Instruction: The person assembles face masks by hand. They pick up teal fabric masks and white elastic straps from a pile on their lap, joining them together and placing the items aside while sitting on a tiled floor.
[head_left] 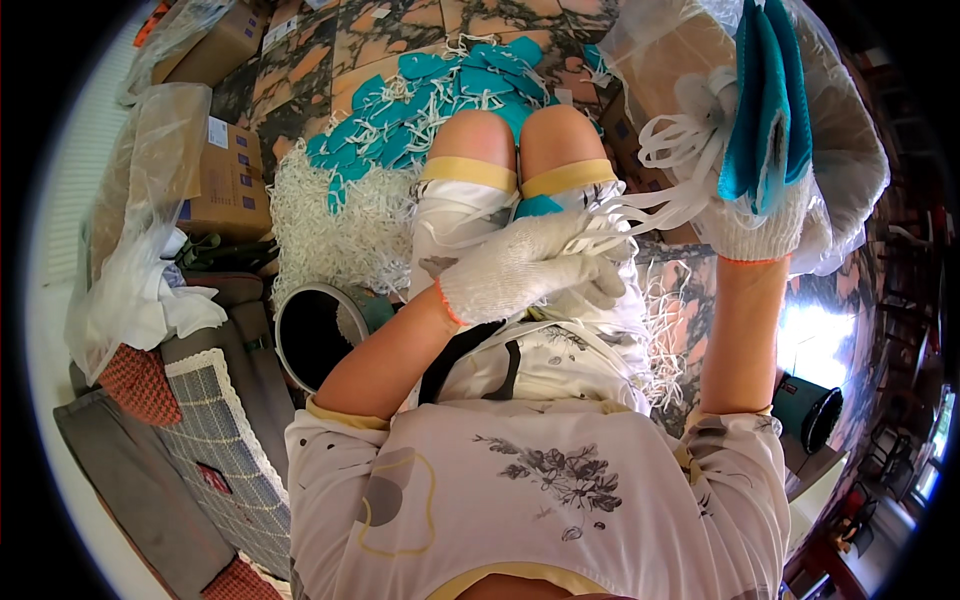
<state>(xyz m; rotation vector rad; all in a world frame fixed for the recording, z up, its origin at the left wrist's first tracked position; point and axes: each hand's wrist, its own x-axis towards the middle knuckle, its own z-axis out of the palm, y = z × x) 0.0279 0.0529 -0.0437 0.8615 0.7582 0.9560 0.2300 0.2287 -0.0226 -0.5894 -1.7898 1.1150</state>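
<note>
Both my hands wear white knitted gloves with orange cuff edges. Over my lap, my left hand [525, 265] is closed on the ends of several white straps [650, 208], which stretch across to the right. My right hand [765, 228] is raised at the upper right, gripping a small stack of teal fabric pieces [765, 110] that stand upright and partly hide its fingers. Looped white straps [680, 140] hang out at the left side of that stack. A bit of teal fabric [538, 206] shows between my thighs.
Teal pieces with white straps [440, 100] lie heaped on the marble-patterned floor beyond my knees. Beside them spreads a pile of white strips [335, 230]. A round bin [320, 335] stands at my left, near a cardboard box [228, 185] and a sofa [235, 450]. Clear plastic [850, 150] surrounds my right hand.
</note>
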